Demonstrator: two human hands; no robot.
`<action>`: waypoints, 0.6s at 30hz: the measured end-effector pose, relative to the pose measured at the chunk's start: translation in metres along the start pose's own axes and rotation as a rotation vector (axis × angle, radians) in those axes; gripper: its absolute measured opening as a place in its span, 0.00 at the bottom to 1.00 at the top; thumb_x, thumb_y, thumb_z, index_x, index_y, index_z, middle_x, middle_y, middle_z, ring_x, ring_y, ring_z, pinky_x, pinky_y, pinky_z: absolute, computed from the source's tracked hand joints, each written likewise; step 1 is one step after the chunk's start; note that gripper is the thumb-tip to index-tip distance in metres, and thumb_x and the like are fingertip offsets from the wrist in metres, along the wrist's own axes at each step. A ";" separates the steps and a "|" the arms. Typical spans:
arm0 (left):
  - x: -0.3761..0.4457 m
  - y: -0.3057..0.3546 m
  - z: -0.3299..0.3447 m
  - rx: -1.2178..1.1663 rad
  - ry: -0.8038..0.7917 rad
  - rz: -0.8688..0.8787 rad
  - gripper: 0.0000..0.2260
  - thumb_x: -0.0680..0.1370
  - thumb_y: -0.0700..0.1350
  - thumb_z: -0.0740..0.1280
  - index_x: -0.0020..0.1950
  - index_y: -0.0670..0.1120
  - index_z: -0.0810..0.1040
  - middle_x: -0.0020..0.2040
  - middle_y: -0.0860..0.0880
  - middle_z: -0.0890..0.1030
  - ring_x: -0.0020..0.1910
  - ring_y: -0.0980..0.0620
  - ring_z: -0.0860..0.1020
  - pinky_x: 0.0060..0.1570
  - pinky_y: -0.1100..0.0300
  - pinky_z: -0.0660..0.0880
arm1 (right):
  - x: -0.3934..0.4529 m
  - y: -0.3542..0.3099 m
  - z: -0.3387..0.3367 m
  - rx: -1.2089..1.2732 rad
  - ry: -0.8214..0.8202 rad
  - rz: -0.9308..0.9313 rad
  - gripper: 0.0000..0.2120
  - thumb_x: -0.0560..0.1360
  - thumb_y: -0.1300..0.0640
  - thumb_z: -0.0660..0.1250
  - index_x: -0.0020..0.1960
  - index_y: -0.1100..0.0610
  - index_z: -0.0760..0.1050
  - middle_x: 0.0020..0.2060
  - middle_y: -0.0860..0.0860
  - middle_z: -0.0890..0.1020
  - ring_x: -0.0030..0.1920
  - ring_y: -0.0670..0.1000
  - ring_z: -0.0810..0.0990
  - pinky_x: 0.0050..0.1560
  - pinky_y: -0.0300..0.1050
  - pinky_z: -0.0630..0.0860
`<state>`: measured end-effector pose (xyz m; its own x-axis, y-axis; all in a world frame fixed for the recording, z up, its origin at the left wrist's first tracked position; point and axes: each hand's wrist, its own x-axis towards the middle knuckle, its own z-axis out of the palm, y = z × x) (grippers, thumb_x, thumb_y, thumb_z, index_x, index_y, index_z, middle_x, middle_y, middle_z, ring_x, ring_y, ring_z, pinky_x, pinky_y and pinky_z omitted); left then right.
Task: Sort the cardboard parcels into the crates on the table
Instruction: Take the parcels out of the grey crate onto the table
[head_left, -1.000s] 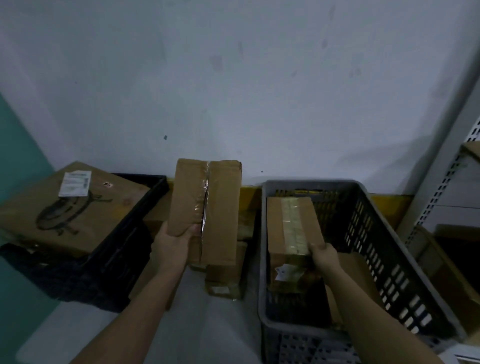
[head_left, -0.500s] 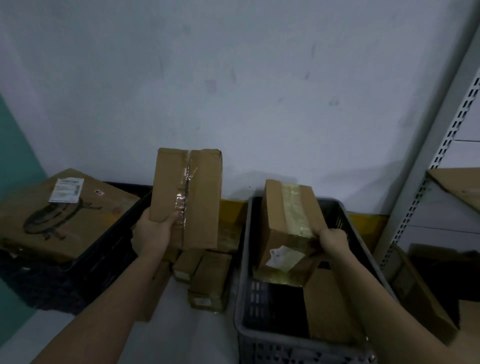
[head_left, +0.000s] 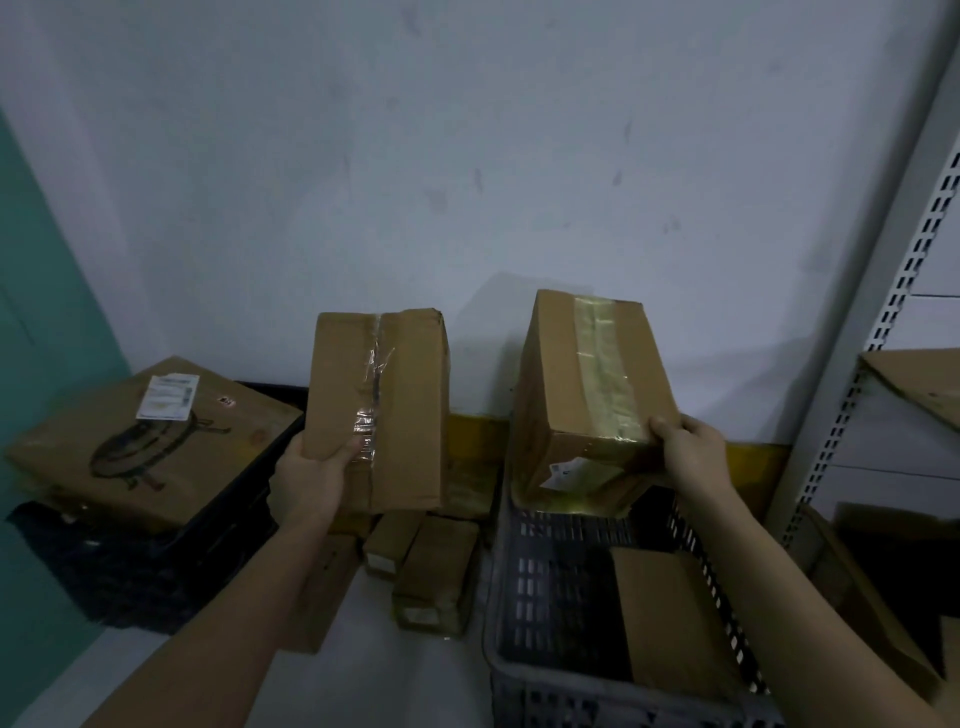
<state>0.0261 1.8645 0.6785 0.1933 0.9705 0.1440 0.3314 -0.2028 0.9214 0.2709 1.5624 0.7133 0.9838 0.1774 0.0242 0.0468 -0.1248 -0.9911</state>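
Note:
My left hand grips the lower left corner of a flat cardboard parcel sealed with clear tape, held upright above the table. My right hand grips the near right corner of a thicker parcel with a wide tape strip, lifted above the far end of the grey crate. A white label shows on that parcel's near face. Another flat parcel lies inside the grey crate. At the left, a black crate carries a large parcel with a white label.
Several small parcels lie on the white table between the two crates. A pale wall stands close behind. A metal shelving rack with cardboard boxes fills the right side.
My right hand has lifted the thicker parcel up out of the grey crate. My left hand has kept the flat parcel raised, and the view has tilted up.

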 end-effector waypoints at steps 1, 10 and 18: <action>0.001 -0.001 -0.004 -0.012 0.001 -0.001 0.29 0.71 0.59 0.76 0.68 0.50 0.75 0.58 0.46 0.81 0.54 0.43 0.79 0.53 0.46 0.76 | -0.005 -0.003 0.003 0.021 0.010 -0.009 0.16 0.81 0.55 0.63 0.64 0.62 0.76 0.54 0.57 0.81 0.52 0.57 0.80 0.58 0.58 0.78; 0.024 -0.027 -0.075 -0.214 -0.052 -0.007 0.22 0.66 0.59 0.78 0.56 0.58 0.77 0.48 0.58 0.82 0.47 0.51 0.80 0.46 0.54 0.76 | -0.067 -0.038 0.058 0.178 0.049 -0.076 0.12 0.81 0.55 0.62 0.61 0.59 0.77 0.54 0.56 0.82 0.53 0.57 0.81 0.58 0.60 0.79; 0.031 -0.073 -0.167 -0.372 -0.038 -0.054 0.26 0.66 0.59 0.78 0.62 0.56 0.77 0.47 0.58 0.79 0.45 0.55 0.77 0.39 0.60 0.71 | -0.168 -0.029 0.121 0.191 -0.034 0.006 0.08 0.81 0.58 0.63 0.56 0.59 0.78 0.48 0.56 0.83 0.50 0.60 0.82 0.49 0.62 0.82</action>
<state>-0.1461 1.9306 0.6761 0.2216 0.9715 0.0843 -0.0142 -0.0832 0.9964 0.0837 1.6541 0.7218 0.9775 0.2101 0.0167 0.0039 0.0614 -0.9981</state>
